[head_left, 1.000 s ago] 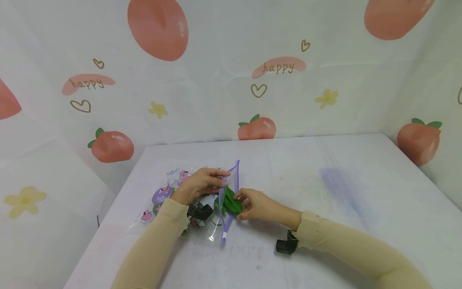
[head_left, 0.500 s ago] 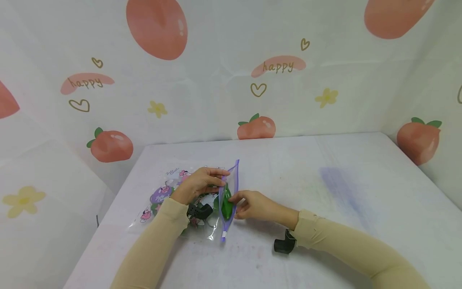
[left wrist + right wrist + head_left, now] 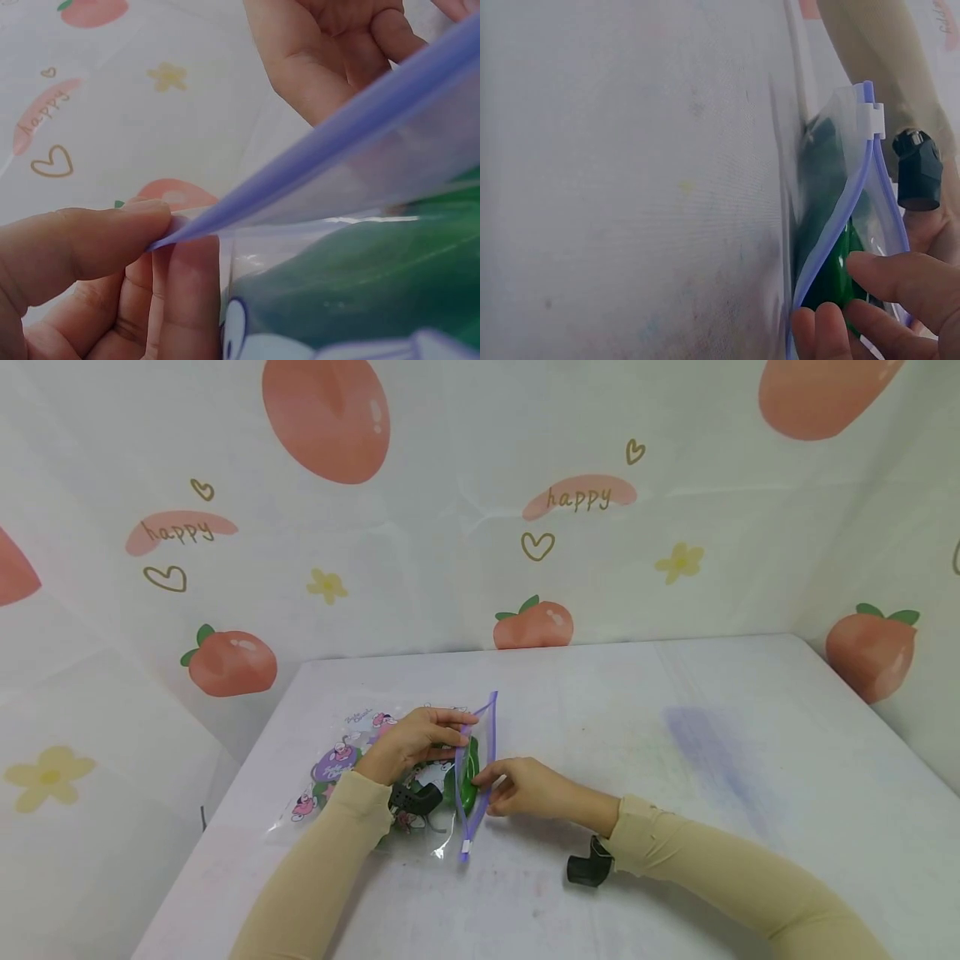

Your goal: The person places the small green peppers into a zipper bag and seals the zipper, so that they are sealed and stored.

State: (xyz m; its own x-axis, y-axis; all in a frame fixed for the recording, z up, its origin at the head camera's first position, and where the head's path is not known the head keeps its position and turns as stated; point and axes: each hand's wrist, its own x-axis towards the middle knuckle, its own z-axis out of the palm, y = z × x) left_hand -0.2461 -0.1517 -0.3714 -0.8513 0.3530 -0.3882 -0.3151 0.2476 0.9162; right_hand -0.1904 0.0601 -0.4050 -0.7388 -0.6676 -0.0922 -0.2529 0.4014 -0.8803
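A clear zip bag (image 3: 431,839) with a purple rim and cartoon prints lies on the left of the table, its mouth facing right and spread apart. Green things show through its plastic. My left hand (image 3: 412,743) rests over the bag; in the left wrist view its thumb and fingers pinch the corner of the purple rim (image 3: 285,176). Just inside the mouth is a glossy green pepper (image 3: 469,777). My right hand (image 3: 528,789) reaches in at the opening, thumb and forefinger on the pepper (image 3: 836,277), other fingertips at the near rim in the right wrist view.
A white slider (image 3: 871,120) sits at the near end of the zip. Black wrist cameras, one at the left cuff (image 3: 416,799) and one at the right (image 3: 590,866), hang near the table (image 3: 637,735). A peach-printed cloth (image 3: 450,527) stands behind.
The green pepper has moved left, from sticking out of the bag's mouth to inside it, with my right hand following slightly left. My left hand has stayed in place.
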